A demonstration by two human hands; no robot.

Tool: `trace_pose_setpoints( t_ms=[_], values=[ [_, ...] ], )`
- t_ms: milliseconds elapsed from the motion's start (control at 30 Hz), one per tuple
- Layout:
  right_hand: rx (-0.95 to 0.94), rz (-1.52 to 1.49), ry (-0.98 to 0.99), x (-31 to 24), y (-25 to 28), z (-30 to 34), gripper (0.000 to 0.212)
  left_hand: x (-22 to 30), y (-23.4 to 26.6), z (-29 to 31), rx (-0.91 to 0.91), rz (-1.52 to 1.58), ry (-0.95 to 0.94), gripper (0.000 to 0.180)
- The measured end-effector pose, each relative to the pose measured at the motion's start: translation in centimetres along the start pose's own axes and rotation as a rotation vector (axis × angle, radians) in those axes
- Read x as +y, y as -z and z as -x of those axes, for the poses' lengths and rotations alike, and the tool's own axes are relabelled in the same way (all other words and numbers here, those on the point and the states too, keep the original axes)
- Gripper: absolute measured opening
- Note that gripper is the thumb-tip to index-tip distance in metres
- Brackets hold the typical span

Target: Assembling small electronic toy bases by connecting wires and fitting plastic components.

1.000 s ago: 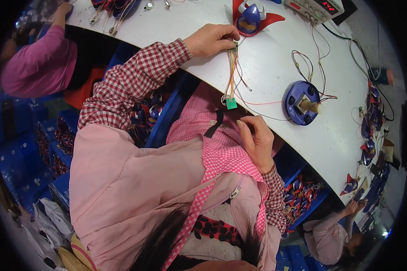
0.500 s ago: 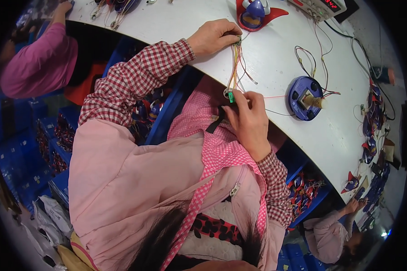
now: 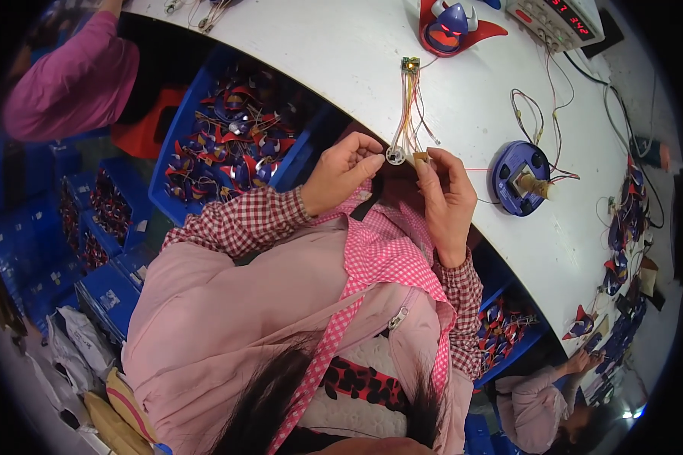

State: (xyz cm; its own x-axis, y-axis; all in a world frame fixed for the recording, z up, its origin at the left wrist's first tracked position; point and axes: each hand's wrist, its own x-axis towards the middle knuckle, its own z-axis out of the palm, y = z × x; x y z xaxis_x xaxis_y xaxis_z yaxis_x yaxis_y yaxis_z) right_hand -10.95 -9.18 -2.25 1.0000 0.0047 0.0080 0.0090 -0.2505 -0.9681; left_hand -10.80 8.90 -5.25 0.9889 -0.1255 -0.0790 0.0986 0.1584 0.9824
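A small circuit board (image 3: 410, 65) lies on the white table with a glowing yellowish spot on it. Several thin coloured wires (image 3: 410, 106) run from it toward me. At their near end a round metal-rimmed part (image 3: 395, 155) sits by the table's edge. My right hand (image 3: 449, 201) pinches a small brownish flat piece (image 3: 420, 156) beside it. My left hand (image 3: 343, 173) is just left of the round part, its fingers curled toward the thumb; whether anything is between them is hidden.
A purple and red toy head (image 3: 448, 34) with glowing eyes stands beyond the board. To the right are a wired purple round base (image 3: 520, 178) and a power supply (image 3: 558, 21). Blue bins (image 3: 159, 178) of toy parts stand below the table. Co-workers' arms (image 3: 72, 80) show at left and lower right.
My left hand has let go of the circuit board and come back toward me, beside the round part. The right hand's piece now shows brown instead of green. The toy's eyes now glow red.
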Motion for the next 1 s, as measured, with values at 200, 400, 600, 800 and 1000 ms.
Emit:
trace_pose_setpoints(
  t_ms=[200,400,600,800,1000],
  values=[
    [-0.043,-0.072,-0.060,0.0,0.2,-0.1,0.022,0.5,-0.1,-0.2,-0.100,0.047,0.341,0.021],
    [-0.048,-0.099,-0.099,-0.1,0.3,-0.2,0.022,0.1,-0.7,-0.3,-0.089,0.187,0.398,0.020],
    [-0.059,-0.198,-0.167,-0.2,0.5,-0.3,0.023,0.1,-0.7,-0.2,-0.059,0.175,0.357,0.018],
    [-0.058,-0.213,-0.170,0.1,0.5,-0.3,0.023,1.4,-0.7,-0.3,-0.039,0.110,0.298,0.014],
    [-0.047,-0.221,-0.176,0.0,0.4,-0.4,0.024,2.2,-0.5,-0.8,-0.044,0.116,0.308,0.009]
  ],
)
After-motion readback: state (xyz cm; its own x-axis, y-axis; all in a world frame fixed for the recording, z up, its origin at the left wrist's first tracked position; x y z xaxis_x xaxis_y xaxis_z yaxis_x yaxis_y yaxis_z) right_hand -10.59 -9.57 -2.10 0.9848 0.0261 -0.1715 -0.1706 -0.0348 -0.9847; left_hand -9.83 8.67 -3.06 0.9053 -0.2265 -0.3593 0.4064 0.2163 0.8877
